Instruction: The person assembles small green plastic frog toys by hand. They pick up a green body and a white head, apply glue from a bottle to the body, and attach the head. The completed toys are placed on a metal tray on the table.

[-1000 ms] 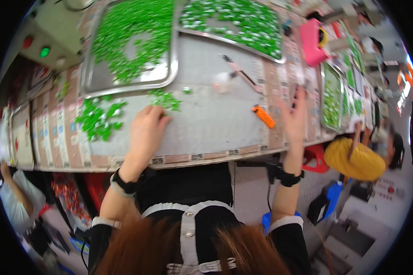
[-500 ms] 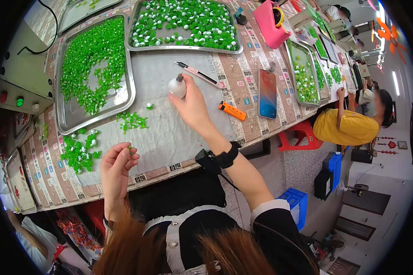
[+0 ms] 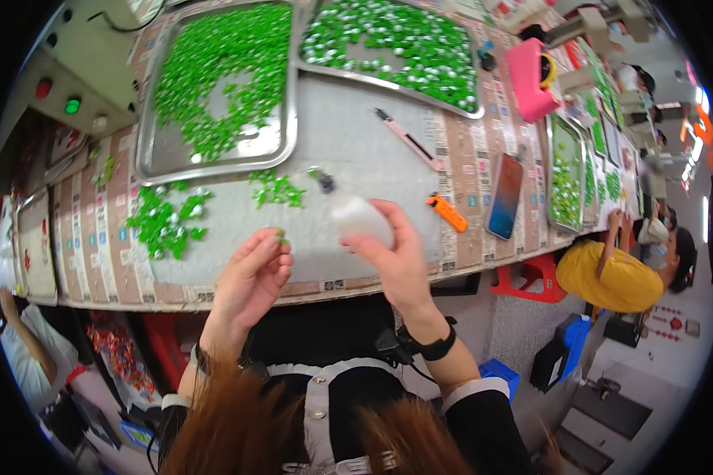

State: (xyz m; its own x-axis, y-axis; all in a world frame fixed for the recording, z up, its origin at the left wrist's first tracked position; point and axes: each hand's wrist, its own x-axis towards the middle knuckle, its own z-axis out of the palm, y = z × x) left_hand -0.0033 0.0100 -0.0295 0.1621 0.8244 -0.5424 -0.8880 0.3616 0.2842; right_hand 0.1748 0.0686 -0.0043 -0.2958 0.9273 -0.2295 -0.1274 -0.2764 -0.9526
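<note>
My left hand (image 3: 251, 275) pinches a tiny, translucent-looking green piece (image 3: 280, 235) over the worktop (image 3: 91, 229); my right hand (image 3: 402, 260) grips a rounded white, dark-tipped bottle (image 3: 361, 221). Probably preparing to dispense; next calls for careful aim.

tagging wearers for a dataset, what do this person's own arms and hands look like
The left hand and right hand are gloveless. Black sleeves end in white cuffs. The right wrist has a black band with a small dark box and thin cable; a dark left band shows partly.
</note>
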